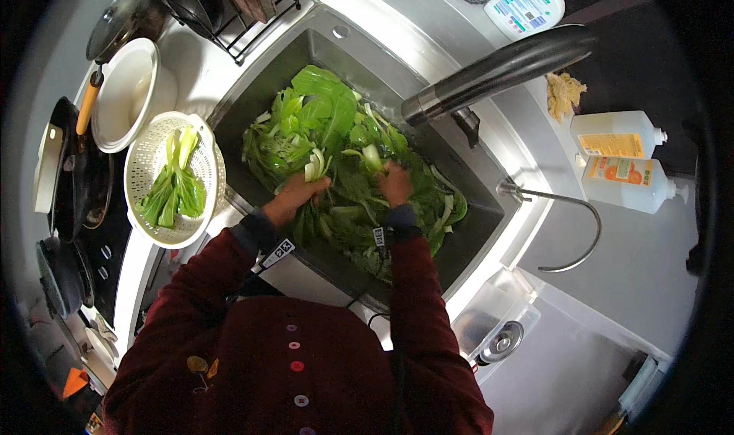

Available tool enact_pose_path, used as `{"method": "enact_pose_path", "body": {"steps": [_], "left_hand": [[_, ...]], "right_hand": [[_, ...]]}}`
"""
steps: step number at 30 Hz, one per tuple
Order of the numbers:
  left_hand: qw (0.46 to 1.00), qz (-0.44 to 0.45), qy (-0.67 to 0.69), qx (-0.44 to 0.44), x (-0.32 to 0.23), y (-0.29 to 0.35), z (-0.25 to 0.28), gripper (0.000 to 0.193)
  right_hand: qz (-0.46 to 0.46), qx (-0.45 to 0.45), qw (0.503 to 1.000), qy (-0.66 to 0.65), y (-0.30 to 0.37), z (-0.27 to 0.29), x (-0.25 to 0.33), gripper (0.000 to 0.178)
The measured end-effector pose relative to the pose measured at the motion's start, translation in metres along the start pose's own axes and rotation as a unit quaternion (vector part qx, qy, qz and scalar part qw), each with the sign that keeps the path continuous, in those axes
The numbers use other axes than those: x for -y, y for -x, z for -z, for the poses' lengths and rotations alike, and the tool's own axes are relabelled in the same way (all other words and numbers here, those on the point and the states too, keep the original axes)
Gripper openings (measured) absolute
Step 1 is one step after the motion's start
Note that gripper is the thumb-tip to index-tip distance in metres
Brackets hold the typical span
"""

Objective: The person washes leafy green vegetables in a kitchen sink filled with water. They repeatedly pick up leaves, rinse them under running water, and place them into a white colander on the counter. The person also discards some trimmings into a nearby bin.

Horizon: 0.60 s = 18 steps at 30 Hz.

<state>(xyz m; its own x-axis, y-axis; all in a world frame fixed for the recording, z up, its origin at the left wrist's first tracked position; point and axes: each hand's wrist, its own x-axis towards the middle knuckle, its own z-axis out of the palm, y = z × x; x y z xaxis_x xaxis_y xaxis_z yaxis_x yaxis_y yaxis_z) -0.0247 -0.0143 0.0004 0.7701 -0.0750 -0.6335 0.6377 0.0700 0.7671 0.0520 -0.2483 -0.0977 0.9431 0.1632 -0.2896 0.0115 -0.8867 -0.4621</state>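
Note:
The dark sink (252,76) holds a mass of leafy greens (332,114) with pale stems, lying in water. My left hand (297,193) is closed around a leafy green (315,164), whose cut white stem end points up past the fingers. To its right, my right hand (395,185) grips another leafy green (371,158) by its pale base. The leaves of both pieces merge with the pile, and some fingertips are hidden. Left of the sink, a white colander (140,215) contains one green bunch (177,183).
A black faucet (497,72) reaches over the sink's far right side, near a thin curved metal spout (573,263). Bottles (615,133) stand at the right. Behind the colander are a white pot (126,95) and a dish rack (267,22). A clear container (497,320) sits at lower right.

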Motion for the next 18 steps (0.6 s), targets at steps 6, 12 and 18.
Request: {"method": "enact_pose_path", "body": {"steps": [6,12,18], "left_hand": [[0.995,-0.093,0.046,-0.005,-0.025,-0.003,-0.023,0.023],[0.961,-0.270,0.060,-0.013,-0.038,0.004,-0.046,0.022],[0.943,-0.313,-0.034,-0.106,-0.034,0.001,-0.043,0.033]], "right_hand": [[0.095,-0.001,0.963,-0.252,0.031,0.088,0.049,0.024],[0.060,-0.023,0.911,-0.408,0.037,0.121,0.114,0.026],[0.045,-0.039,0.910,-0.410,0.031,0.104,0.141,0.028]]}}
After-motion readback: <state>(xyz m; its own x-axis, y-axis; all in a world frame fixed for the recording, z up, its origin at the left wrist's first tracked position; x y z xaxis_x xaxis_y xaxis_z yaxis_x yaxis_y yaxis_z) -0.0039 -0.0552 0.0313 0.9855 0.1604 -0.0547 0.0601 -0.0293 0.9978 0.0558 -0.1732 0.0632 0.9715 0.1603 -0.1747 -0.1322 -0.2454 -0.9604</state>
